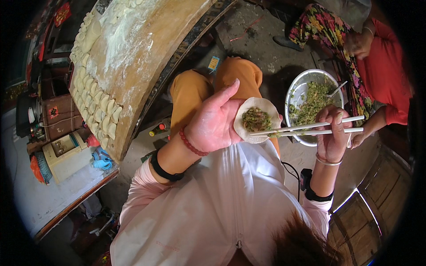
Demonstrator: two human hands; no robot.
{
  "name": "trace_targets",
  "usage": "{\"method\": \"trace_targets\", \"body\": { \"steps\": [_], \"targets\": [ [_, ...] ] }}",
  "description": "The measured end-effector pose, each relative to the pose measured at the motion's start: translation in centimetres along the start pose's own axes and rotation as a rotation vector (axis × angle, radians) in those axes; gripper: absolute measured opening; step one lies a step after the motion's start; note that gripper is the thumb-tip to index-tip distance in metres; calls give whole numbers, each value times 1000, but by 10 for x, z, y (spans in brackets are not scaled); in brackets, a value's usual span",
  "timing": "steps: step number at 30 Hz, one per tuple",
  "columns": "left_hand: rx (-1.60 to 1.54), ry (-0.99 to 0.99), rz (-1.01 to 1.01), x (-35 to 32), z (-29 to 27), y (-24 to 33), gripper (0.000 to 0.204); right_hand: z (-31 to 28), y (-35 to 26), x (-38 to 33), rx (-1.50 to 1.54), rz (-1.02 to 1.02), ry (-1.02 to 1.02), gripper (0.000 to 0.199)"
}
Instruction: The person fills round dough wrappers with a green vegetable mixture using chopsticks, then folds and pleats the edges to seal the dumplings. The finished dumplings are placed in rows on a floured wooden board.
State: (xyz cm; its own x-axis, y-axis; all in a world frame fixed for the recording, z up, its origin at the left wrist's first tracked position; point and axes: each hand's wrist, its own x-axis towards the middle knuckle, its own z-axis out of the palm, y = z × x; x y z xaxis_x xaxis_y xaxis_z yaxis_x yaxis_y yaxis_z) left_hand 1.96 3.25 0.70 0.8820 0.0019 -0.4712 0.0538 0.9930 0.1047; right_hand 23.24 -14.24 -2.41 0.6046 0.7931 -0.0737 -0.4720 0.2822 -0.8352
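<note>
Head view, left hand [216,122]: held palm-up and open, fingers loosely spread; a round dumpling wrapper [257,119] is cradled on its fingers.
Filling [256,119]: a green mound is seen at the wrapper's middle.
Right hand [333,135]: closed around a pair of white chopsticks [310,128].
Key relation: the chopsticks' long axis runs nearly level, right to left, their tips resting at the wrapper's lower edge; the right hand is nearer the metal bowl [296,93] of filling.
Board [146,57]: floured, with folded dumplings [100,106] lined along its left rim.
Other person: a red sleeve [386,71] is seen beyond the bowl.
</note>
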Motion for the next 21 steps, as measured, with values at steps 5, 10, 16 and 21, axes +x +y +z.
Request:
{"method": "trace_targets", "body": {
  "steps": [5, 10, 16, 21],
  "targets": [
    [-1, -7, -25, 1, 3, 0, 89, 2, 3, 4, -74, -36, 8, 25],
    [-3, -25, -14, 2, 0, 0, 86, 3, 1, 9, -123, -32, 29, 23],
    [-6, -17, -8, 3, -3, -2, 80, 3, 1, 14, 20, -22, 1, 25],
    [-6, -102, -8, 6, -6, -1, 80, -1, 5, 13, 46, 14, 14, 26]
  ]
}}
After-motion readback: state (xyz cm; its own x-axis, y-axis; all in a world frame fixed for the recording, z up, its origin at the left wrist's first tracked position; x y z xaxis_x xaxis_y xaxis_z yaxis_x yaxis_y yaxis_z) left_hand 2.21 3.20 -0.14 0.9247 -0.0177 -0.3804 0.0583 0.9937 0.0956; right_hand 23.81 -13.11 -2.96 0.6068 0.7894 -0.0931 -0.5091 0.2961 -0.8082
